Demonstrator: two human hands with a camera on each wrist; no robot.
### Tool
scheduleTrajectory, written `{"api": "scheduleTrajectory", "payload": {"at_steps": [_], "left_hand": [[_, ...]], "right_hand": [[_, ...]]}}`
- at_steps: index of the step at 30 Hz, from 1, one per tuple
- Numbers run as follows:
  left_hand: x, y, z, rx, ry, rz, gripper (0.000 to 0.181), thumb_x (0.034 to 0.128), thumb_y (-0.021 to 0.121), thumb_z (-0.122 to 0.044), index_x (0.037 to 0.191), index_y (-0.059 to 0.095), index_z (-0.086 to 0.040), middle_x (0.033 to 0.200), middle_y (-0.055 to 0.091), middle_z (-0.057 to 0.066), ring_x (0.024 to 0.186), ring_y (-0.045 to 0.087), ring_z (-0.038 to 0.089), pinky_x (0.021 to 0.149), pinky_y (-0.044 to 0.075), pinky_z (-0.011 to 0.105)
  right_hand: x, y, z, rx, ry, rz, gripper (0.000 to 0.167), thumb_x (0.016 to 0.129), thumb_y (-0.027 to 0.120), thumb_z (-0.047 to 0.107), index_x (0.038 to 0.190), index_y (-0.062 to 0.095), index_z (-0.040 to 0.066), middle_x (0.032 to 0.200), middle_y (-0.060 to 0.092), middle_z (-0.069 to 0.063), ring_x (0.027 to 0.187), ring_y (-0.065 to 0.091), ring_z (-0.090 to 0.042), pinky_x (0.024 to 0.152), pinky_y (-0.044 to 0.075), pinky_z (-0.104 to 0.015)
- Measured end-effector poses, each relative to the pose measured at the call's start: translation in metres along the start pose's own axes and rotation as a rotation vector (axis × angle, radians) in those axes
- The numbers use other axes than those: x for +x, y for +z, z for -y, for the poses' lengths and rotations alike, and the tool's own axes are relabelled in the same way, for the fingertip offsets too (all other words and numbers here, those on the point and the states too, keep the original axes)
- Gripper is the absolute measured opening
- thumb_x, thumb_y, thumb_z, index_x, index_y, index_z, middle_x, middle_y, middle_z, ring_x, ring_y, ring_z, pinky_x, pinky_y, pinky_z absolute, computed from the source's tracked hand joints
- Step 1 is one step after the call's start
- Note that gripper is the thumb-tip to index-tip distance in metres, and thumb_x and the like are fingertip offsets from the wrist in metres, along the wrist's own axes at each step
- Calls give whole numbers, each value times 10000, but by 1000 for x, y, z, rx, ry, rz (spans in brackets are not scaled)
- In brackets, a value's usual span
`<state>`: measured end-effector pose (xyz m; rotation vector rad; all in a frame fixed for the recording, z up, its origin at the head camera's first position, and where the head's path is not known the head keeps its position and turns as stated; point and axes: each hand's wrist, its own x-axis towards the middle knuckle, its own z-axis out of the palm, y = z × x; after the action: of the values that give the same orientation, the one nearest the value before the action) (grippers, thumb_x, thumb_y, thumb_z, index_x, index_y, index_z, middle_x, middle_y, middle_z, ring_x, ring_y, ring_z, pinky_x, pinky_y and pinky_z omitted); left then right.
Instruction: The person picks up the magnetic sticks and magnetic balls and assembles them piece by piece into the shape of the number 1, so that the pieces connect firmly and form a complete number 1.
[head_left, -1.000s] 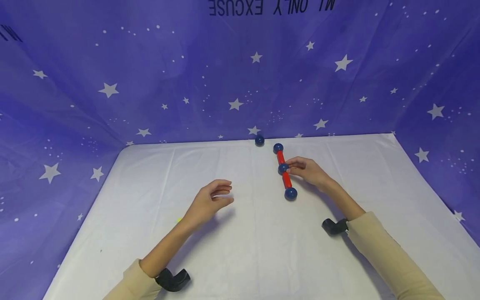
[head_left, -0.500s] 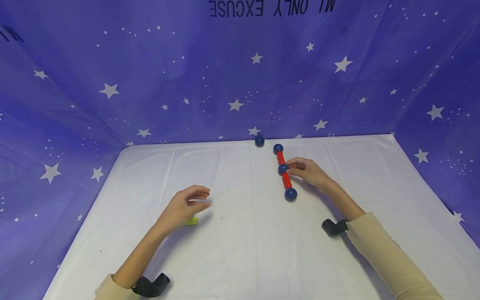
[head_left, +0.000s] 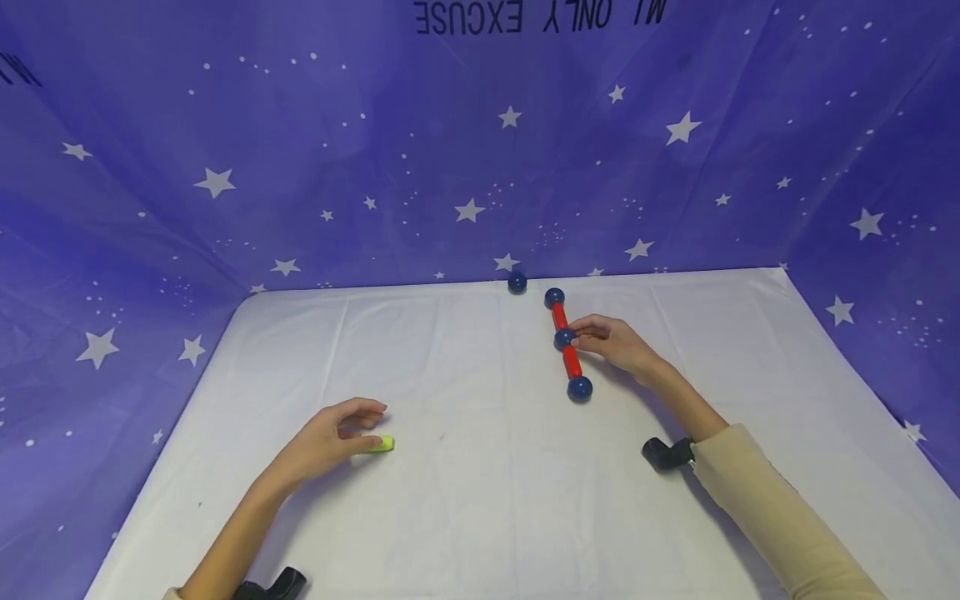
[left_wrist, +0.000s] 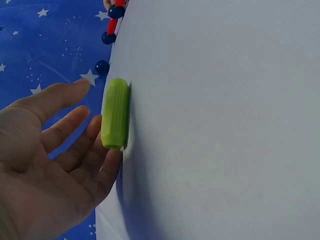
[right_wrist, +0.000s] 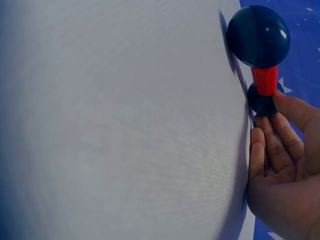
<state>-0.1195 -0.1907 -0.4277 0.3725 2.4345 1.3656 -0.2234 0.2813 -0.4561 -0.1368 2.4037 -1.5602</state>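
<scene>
My right hand (head_left: 618,346) pinches the middle blue ball (head_left: 564,339) of a straight piece on the table. Two red rods (head_left: 572,362) run out from that ball, with a near blue ball (head_left: 580,388) and a far blue ball (head_left: 555,297) at the ends. In the right wrist view the thumb touches the ball just beside a red rod (right_wrist: 266,81). My left hand (head_left: 326,442) hovers at a yellow-green rod (head_left: 384,444) with its fingers loosely bent. The left wrist view shows this ribbed rod (left_wrist: 116,114) lying beyond the thumb and fingers, not gripped.
A loose blue ball (head_left: 517,283) sits at the table's back edge, left of the joined piece. White cloth (head_left: 465,500) covers the table. A purple-blue curtain with stars (head_left: 420,150) stands behind it and at both sides.
My left hand has moved left and towards the near edge, down to the yellow-green rod, which earlier was mostly hidden by the arm. The right hand keeps its hold on the ball.
</scene>
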Motion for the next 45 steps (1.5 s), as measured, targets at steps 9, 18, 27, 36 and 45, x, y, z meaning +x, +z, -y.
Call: {"api": "scheduleTrajectory", "payload": {"at_steps": [9,18,27,36,45], "left_hand": [[-6,-3,7,31,1,56,377,891,756,-151,1227,653,-13,1221,656,134,1123,618,313,957,491,427],[-5,-3,13,99,77,62,309,885,759,-131,1175,692,-48,1157,653,76,1049,631,253,905,509,327],[-3,-2,13,199,107,61,243,877,749,-78,1118,716,-75,1079,650,7,1004,615,210,897,503,330],[-3,-1,12,226,117,48,237,875,746,-63,1110,714,-73,1059,656,-9,970,611,187,858,505,313],[-1,4,12,210,134,-12,233,869,759,-56,1097,714,-65,1043,685,-4,956,644,185,839,537,307]], "right_hand": [[0,0,2,6,7,-3,364,956,686,157,1286,622,19,1227,653,-180,1181,551,-331,1045,383,-490],[-1,1,3,10,7,-5,364,957,684,154,1290,621,22,1239,650,-181,1210,535,-343,1058,368,-509],[-2,1,4,14,14,-3,371,952,693,170,1285,625,23,1232,655,-172,1209,533,-339,1049,368,-502],[-2,2,5,15,11,-5,362,957,682,146,1290,618,18,1249,643,-185,1207,546,-347,1070,366,-523],[0,1,2,-1,12,-3,379,959,686,174,1300,616,25,1264,632,-185,1203,542,-333,1053,380,-501]]}}
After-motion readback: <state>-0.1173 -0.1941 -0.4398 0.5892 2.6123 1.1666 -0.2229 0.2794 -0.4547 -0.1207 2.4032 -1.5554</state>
